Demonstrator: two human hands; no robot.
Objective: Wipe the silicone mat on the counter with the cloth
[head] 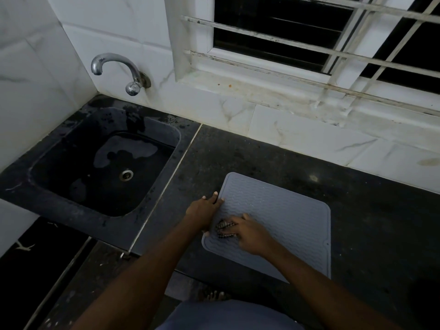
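Note:
A grey ribbed silicone mat point(281, 217) lies flat on the dark stone counter point(357, 210), near its front edge. My left hand point(204, 211) rests with straight fingers on the mat's left edge. My right hand point(247, 233) presses a small dark patterned cloth point(223, 228) onto the mat's near-left part. Most of the cloth is hidden under my right fingers.
A black sink point(100, 167) with a wet bottom and a metal drain is set into the counter to the left. A chrome tap point(119, 70) juts from the tiled wall above it. A barred window point(321, 39) runs behind the counter.

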